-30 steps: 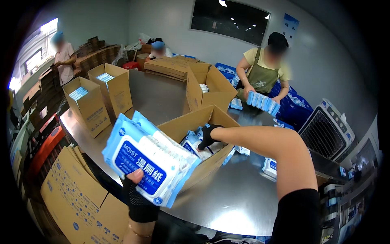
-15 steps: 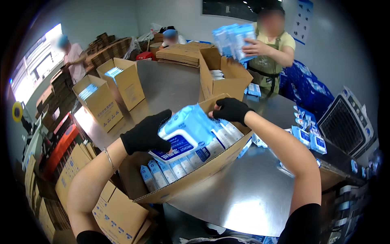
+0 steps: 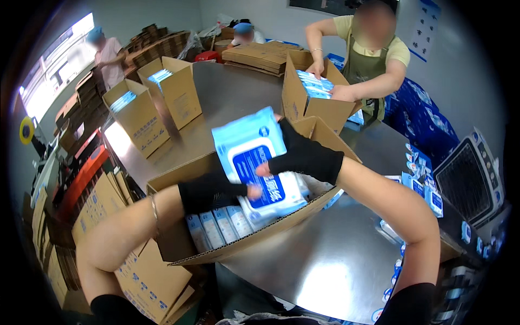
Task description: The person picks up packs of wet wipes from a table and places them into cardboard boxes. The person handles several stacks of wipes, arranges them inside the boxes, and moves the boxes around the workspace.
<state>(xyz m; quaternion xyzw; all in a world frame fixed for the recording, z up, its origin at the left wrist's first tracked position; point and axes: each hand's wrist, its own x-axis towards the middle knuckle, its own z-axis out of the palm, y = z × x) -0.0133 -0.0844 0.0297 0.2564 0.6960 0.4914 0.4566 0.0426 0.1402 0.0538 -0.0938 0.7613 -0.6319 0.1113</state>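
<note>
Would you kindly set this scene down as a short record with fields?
Left hand: black glove, bare thumb on the front of the pack
Right hand: black glove, holding the same pack, thumb across its front
Pack: blue and white, tilted, above the open box
Box contents: row of packs, partly hidden
Table: shiny metal
Far side: co-worker in a green apron, hands at another box
Cannot tell: whether more packs are behind the held one

Around our box (image 3: 325,142) of packets (image 3: 222,226) on the table (image 3: 314,244), we have two cartons (image 3: 142,125) toward ten o'clock, cardboard (image 3: 262,56) at twelve and another carton (image 3: 333,112) at one.
</note>
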